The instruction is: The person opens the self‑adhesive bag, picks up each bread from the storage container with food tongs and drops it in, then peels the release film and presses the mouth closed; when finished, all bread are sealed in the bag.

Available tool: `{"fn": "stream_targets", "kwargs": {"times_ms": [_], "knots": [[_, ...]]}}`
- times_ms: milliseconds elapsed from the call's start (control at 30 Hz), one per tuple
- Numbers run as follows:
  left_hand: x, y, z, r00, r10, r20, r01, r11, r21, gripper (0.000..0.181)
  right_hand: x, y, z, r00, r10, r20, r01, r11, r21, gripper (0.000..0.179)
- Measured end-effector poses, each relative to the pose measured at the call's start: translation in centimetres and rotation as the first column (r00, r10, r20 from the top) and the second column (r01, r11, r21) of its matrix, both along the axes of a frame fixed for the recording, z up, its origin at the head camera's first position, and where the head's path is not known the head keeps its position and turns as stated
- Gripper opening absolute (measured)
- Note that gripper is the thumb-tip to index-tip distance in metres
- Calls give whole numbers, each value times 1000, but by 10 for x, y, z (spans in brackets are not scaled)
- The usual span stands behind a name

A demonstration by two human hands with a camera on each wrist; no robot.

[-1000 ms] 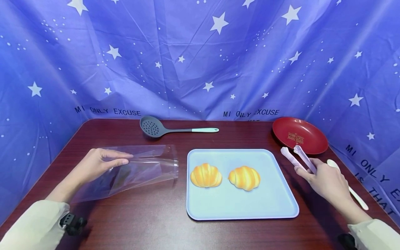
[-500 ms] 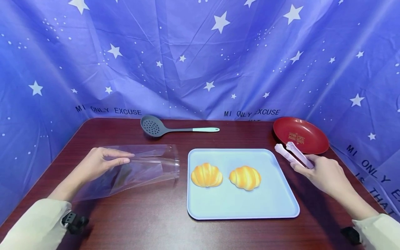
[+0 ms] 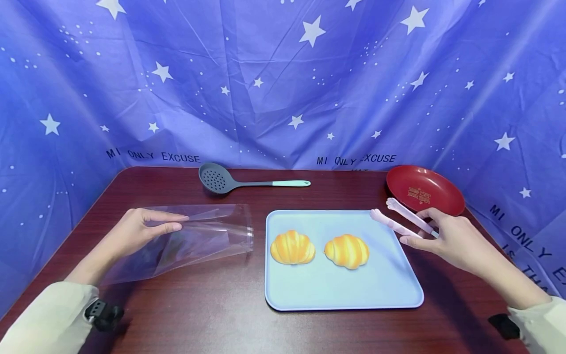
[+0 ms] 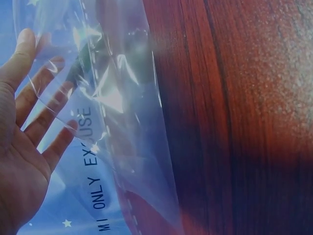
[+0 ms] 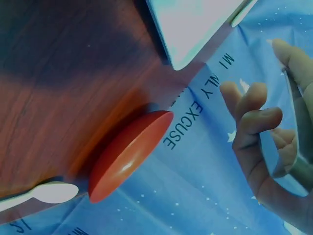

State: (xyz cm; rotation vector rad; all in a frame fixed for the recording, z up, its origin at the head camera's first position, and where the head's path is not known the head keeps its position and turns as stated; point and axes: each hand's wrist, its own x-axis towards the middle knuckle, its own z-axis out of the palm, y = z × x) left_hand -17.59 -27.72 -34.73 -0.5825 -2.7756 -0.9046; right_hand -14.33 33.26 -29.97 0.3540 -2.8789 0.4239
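At the left of the head view, my left hand [image 3: 139,232] pinches a clear plastic bag [image 3: 212,236] between thumb and fingers; the bag's open-looking end points right. In the left wrist view the bag [image 4: 132,98] hangs beside the fingers [image 4: 54,105]. My right hand [image 3: 455,241] grips pale pink tongs [image 3: 404,221], their two arms spread apart and tips over the blue tray's [image 3: 345,297] far right corner. Nothing is between the tips. On the tray lie two croissants, a left croissant [image 3: 292,247] and a right croissant [image 3: 347,251]. In the right wrist view, fingers curl round the tongs [image 5: 298,127].
Along the table's back lies a grey skimmer [image 3: 216,179] with a mint handle. A red plate [image 3: 424,189] stands at the back right, behind my right hand. The right wrist view also shows a white spoon [image 5: 54,192] near the table edge. Starry blue cloth surrounds the table.
My right hand has carried the tongs leftward from beside the red plate to the tray's corner, and the tongs' arms look wider apart. The left hand and the bag have stayed nearly still.
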Motion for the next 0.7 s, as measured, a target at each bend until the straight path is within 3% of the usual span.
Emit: {"fn": "stream_targets", "kwargs": {"times_ms": [233,500,700], "knots": [[1,-1,0,1000,-4,-5,4,1000,13,23,2,-4,6,984,170,-54,-168,985,39,53],[1,-2,-1,1000,-12,0,12,1000,22,26,4,-8,12,980,199,0,-199,977,83,55],[2,-3,0,1000,-18,1,18,999,28,26,3,-9,14,961,276,-26,-271,956,111,48]]}}
